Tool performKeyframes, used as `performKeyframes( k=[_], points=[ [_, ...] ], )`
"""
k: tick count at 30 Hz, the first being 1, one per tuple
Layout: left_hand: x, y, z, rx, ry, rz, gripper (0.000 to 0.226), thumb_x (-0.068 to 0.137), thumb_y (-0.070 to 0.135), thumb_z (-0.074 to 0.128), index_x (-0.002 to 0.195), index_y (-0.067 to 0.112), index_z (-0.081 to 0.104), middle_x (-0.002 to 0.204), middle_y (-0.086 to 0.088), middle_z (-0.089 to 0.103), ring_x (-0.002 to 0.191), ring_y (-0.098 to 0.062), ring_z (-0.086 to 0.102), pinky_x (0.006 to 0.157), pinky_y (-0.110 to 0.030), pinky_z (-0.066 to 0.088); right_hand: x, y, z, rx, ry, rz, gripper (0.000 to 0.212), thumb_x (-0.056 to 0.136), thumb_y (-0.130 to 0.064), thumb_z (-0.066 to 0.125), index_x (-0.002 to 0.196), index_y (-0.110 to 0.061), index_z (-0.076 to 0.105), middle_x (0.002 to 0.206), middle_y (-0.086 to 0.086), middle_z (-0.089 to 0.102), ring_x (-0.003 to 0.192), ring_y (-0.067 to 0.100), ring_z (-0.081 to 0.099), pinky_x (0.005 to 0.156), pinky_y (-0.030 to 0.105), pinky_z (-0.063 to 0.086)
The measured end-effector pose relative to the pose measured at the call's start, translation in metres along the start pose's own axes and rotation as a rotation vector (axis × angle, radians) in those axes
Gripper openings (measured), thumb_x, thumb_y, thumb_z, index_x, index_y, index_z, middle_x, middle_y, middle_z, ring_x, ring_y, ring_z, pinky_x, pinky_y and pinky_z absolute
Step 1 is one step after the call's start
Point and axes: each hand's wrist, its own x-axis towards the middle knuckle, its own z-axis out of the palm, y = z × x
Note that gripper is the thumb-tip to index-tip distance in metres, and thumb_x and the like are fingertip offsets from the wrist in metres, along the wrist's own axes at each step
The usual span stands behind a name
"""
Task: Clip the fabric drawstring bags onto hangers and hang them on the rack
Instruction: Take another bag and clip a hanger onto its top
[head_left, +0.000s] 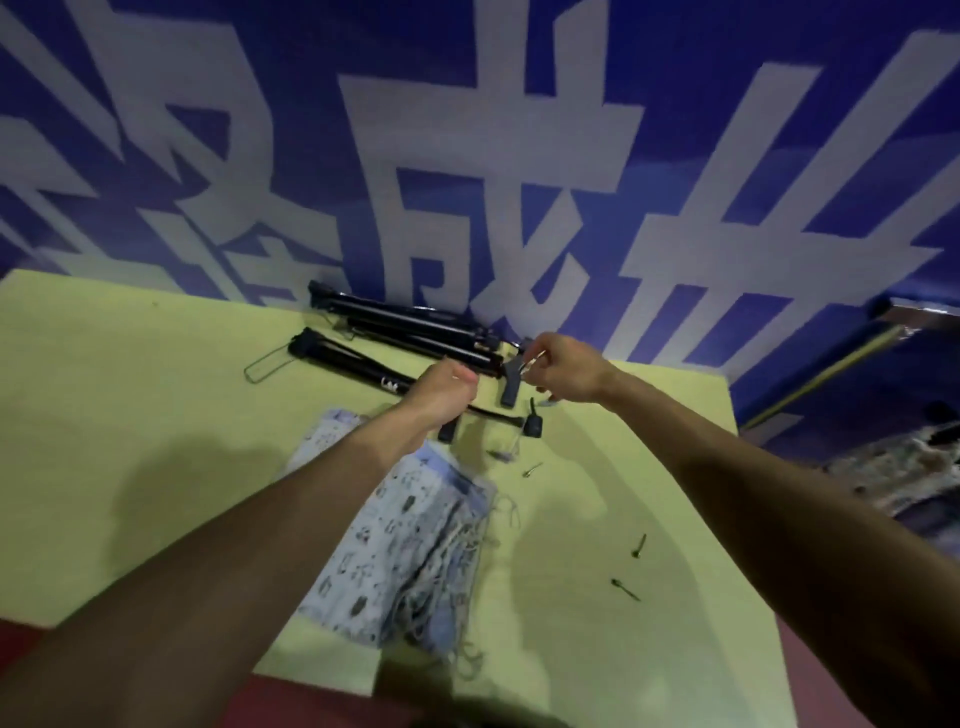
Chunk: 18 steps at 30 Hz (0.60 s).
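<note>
While the drawstring bags lie limp on the bench, left grip curls round a stiff black hanger; right grip pinches its clip. Bags look light, floppy: take by hem.

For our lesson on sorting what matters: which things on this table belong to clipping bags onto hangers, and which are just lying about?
In the job: black clip hanger, gripped by left hand and right hand; fabric drawstring bags.
Lying about: small dark pins; black folded poles, use unclear.

Pale blue printed drawstring bags lie in a flat, rumpled pile.
</note>
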Motion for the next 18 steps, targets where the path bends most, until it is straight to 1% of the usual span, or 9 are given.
performKeyframes(
  k=[2, 4, 6, 8, 9, 11, 12, 15, 18],
  points=[
    [0.001, -0.034, -0.003, 0.032, -0.045, -0.049, 0.015, 0.092, 0.011, 0.048, 0.098, 0.016, 0.06, 0.111, -0.01, 0.06, 0.101, -0.024, 0.057, 0.091, -0.033, 0.047, 0.003, -0.004, 0.024, -0.036, -0.022, 0.015, 0.027, 0.089, -0.018, 0.057, 0.113, -0.006, 0.06, 0.111, 0.013, 0.065, 0.105, 0.031, 0.061, 0.086, 0.038, 0.051],
    [0.0, -0.064, 0.0, 0.091, -0.098, -0.079, 0.023, 0.095, 0.012, 0.045, 0.114, 0.011, 0.057, 0.115, -0.007, 0.056, 0.11, -0.026, 0.055, 0.094, -0.033, 0.046, 0.005, -0.001, 0.046, -0.066, -0.031, 0.036, 0.028, 0.09, -0.018, 0.057, 0.116, -0.008, 0.06, 0.116, 0.011, 0.063, 0.109, 0.028, 0.058, 0.083, 0.031, 0.045],
    [-0.004, -0.082, 0.008, 0.157, -0.122, -0.079, 0.018, 0.096, 0.016, 0.045, 0.11, 0.012, 0.056, 0.109, -0.007, 0.055, 0.106, -0.027, 0.056, 0.089, -0.035, 0.046, 0.003, 0.008, 0.06, -0.085, -0.039, 0.045, 0.027, 0.09, -0.017, 0.057, 0.115, -0.008, 0.061, 0.118, 0.011, 0.063, 0.11, 0.028, 0.059, 0.086, 0.033, 0.045],
    [-0.007, -0.102, 0.017, 0.243, -0.136, -0.081, 0.007, 0.095, 0.021, 0.048, 0.097, 0.015, 0.052, 0.096, -0.007, 0.056, 0.09, -0.027, 0.056, 0.076, -0.033, 0.045, 0.002, 0.022, 0.074, -0.116, -0.052, 0.062, 0.027, 0.09, -0.016, 0.056, 0.115, -0.007, 0.061, 0.119, 0.014, 0.063, 0.109, 0.029, 0.059, 0.084, 0.032, 0.045],
    [-0.009, -0.109, 0.019, 0.294, -0.144, -0.078, 0.009, 0.094, 0.023, 0.05, 0.092, 0.015, 0.049, 0.087, -0.005, 0.054, 0.084, -0.026, 0.054, 0.071, -0.032, 0.042, 0.002, 0.028, 0.078, -0.147, -0.058, 0.065, 0.028, 0.09, -0.016, 0.055, 0.116, -0.006, 0.061, 0.12, 0.014, 0.062, 0.108, 0.03, 0.059, 0.083, 0.031, 0.045],
    [-0.013, -0.126, 0.028, 0.38, -0.184, -0.072, 0.019, 0.091, 0.031, 0.055, 0.086, 0.015, 0.045, 0.077, -0.003, 0.049, 0.08, -0.026, 0.052, 0.068, -0.031, 0.039, 0.001, 0.045, 0.088, -0.194, -0.067, 0.101, 0.027, 0.091, -0.015, 0.053, 0.116, -0.008, 0.061, 0.123, 0.014, 0.061, 0.11, 0.03, 0.057, 0.085, 0.033, 0.045],
    [-0.016, -0.133, 0.031, 0.428, -0.201, -0.064, 0.023, 0.089, 0.034, 0.058, 0.084, 0.015, 0.044, 0.078, -0.004, 0.05, 0.08, -0.026, 0.053, 0.069, -0.032, 0.041, 0.002, 0.054, 0.092, -0.221, -0.071, 0.123, 0.027, 0.091, -0.015, 0.053, 0.116, -0.008, 0.062, 0.124, 0.013, 0.06, 0.111, 0.03, 0.056, 0.085, 0.033, 0.045],
    [-0.023, -0.153, 0.04, 0.597, -0.188, -0.055, 0.029, 0.084, 0.037, 0.063, 0.091, 0.013, 0.049, 0.098, -0.009, 0.058, 0.09, -0.029, 0.059, 0.083, -0.041, 0.051, 0.005, 0.082, 0.108, -0.305, -0.105, 0.153, 0.029, 0.09, -0.011, 0.052, 0.117, -0.008, 0.062, 0.125, 0.011, 0.06, 0.111, 0.028, 0.055, 0.083, 0.031, 0.044],
    [-0.03, -0.166, 0.044, 0.663, -0.15, -0.048, 0.023, 0.088, 0.033, 0.06, 0.092, 0.011, 0.054, 0.101, -0.009, 0.06, 0.092, -0.03, 0.061, 0.081, -0.044, 0.052, 0.011, 0.1, 0.12, -0.322, -0.083, 0.163, 0.03, 0.089, -0.009, 0.05, 0.117, -0.009, 0.062, 0.123, 0.014, 0.06, 0.112, 0.03, 0.055, 0.088, 0.035, 0.047]
  ],
)
